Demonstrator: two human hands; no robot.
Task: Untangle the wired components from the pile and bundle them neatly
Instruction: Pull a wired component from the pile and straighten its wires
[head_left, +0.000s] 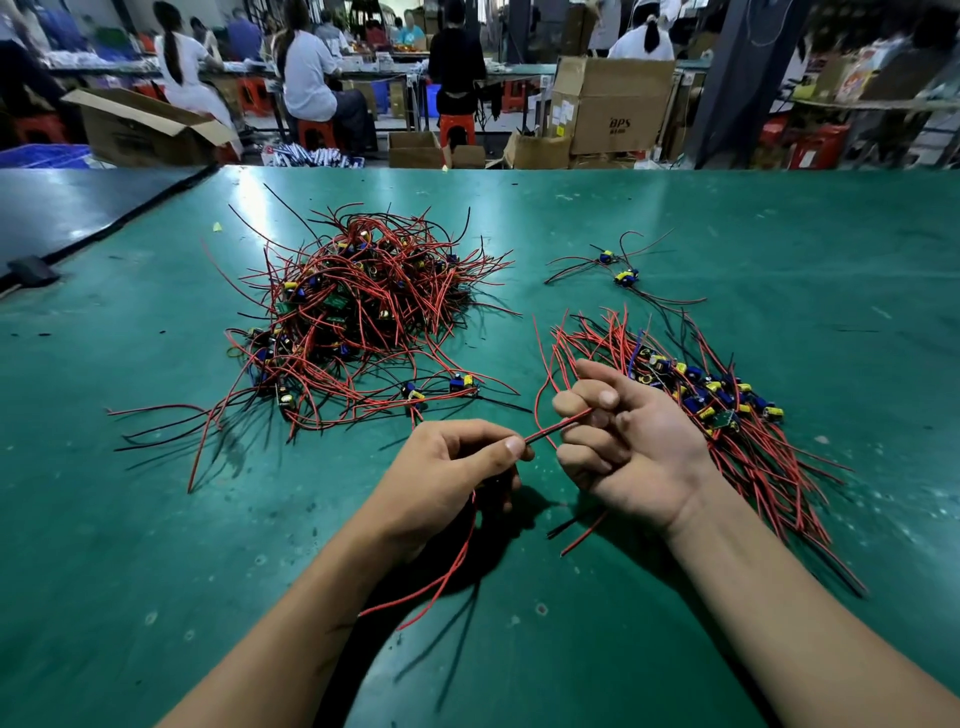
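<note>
A tangled pile (358, 312) of small circuit boards with red and black wires lies on the green table (779, 249), left of centre. To its right a straightened bundle (727, 410) of the same parts lies in a row. My left hand (447, 467) pinches a pair of red and black wires (550, 430) between thumb and forefinger, and more red wire trails below it. My right hand (628, 441), palm up, grips the other end of those wires with curled fingers. Its back rests near the bundle.
Two loose wired parts (621, 270) lie behind the bundle. A dark seam strip (104, 234) crosses the table at far left. Beyond the far edge stand cardboard boxes (613, 104), red stools and seated people at other benches.
</note>
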